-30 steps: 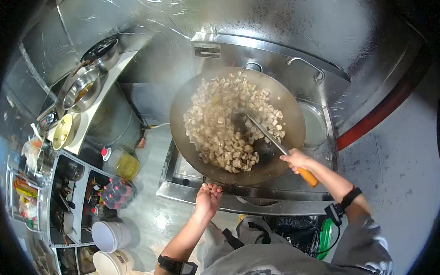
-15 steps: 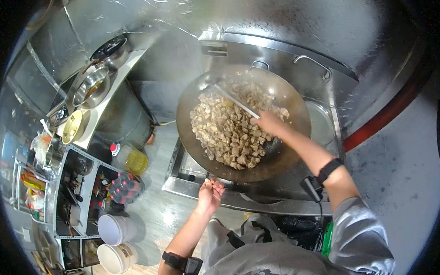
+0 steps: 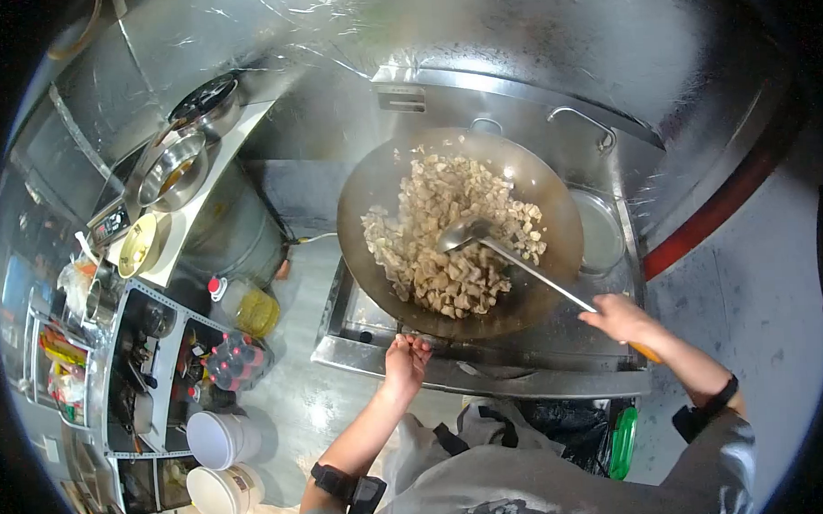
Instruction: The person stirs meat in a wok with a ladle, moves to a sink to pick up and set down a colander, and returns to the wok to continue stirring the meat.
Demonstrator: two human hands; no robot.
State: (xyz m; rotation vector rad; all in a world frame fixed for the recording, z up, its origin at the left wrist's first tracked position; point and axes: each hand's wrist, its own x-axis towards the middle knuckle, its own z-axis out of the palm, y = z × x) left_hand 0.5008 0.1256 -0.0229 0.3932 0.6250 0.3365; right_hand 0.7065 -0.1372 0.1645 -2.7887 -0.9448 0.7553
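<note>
A large round wok [image 3: 545,193] sits on the metal stove [image 3: 560,351], with many chunks of meat [image 3: 464,196] spread inside. My right hand [image 3: 620,320], right of the wok's lower edge, is closed round the handle of a long metal ladle [image 3: 539,272]. The ladle's bowl rests among the meat near the wok's middle. At the wok's lower left edge is my left hand [image 3: 406,360], its fingers curled; whatever it may hold there is hidden.
Bowls, one of them metal [image 3: 175,175], stand on a side counter [image 3: 192,203] at the left. Below are an oil bottle [image 3: 255,312], dark bottles [image 3: 237,361], two white buckets [image 3: 220,440] and a shelf [image 3: 153,375]. A curved tap [image 3: 588,119] is behind the wok.
My right hand has moved right and down, back from over the wok. The ladle's bowl has come from the far left to the middle, and the meat has shifted. My left hand moved slightly right.
</note>
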